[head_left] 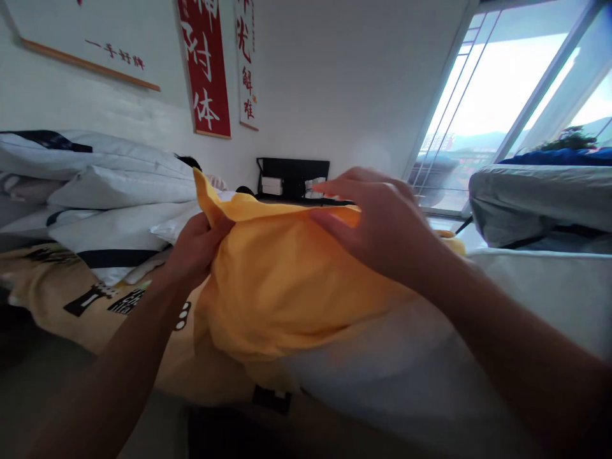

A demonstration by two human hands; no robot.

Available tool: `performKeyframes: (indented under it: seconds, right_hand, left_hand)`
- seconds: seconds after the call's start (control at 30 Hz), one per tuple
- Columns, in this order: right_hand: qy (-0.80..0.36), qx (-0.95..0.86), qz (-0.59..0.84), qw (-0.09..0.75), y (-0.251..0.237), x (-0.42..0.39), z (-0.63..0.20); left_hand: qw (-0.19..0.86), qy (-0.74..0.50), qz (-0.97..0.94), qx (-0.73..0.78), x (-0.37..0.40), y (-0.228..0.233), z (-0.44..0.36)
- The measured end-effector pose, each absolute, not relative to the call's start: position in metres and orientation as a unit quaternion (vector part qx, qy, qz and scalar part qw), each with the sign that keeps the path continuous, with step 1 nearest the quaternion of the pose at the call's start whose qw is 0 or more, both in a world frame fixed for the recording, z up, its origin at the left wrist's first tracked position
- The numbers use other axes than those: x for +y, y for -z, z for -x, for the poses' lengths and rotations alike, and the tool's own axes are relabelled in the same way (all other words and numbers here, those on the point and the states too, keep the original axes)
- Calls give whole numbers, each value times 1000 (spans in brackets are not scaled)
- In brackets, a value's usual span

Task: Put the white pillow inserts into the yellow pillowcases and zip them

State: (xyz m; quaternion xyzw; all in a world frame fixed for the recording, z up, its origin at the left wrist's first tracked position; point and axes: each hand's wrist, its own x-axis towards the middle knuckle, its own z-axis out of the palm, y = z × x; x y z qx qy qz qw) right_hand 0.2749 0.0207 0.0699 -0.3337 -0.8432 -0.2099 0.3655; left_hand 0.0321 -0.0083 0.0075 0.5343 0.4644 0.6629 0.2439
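Spreading under both arms, the bed (526,287) is the biggest thing here, its white sheet running below and to the right of the fingers, with a tan printed cover (62,280) lower left of them. Beyond the left hand lies a heap of white bedding (109,191) with dark stripes. The yellow cloth (282,280) is bunched up on the bed directly under the fingers, its top edge lifted off the mattress. The left hand (196,248) has its fingers closed tight on the cloth's upper left corner, which pokes up above the fist. The right hand (377,223) pinches the top hem further along, thumb beneath and fingers (335,187) laid over the fold, clamped on the fabric. Judging by the grip, the step in hand is finding and stretching out one edge (the cloth is still rumpled below). The next move would call for keeping both pinches firm while drawing the hands apart, so that the hem goes taut and the rest hangs free. Past the fingers, a small black rack (292,178) stands against the wall.
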Motion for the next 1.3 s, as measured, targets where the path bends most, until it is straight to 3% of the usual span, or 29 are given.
performKeyframes:
  seconds: [0.17,0.37,0.5,0.6,0.7,0.83,1.0,1.3]
  right_hand:
    - [110,-922,265,260,-66,9,-231]
    - [112,-922,251,272,-53,6,-230]
    - [76,-897,310,307,-57,11,-234]
    - [57,-885,319,333,-59,15,-238]
    - [67,-883,295,359,-61,18,-240]
    - [136,-875,205,417,-65,17,-233]
    - [157,-863,212,431,-62,7,-219]
    - [180,-875,218,394,-62,14,-233]
  left_hand:
    - [270,-599,-588,472,-26,-22,-33]
    - [130,-682,-519,499,-30,-15,-27]
    - [228,-758,-448,415,-30,-13,-31]
    - [301,-757,-429,392,-33,-18,-31]
    - [309,-733,-463,392,-34,-20,-22]
    - [228,-647,-578,443,-36,-21,-9]
    - [127,-533,-697,462,-46,-37,-18]
    - [-97,-534,-643,540,-51,-46,-26]
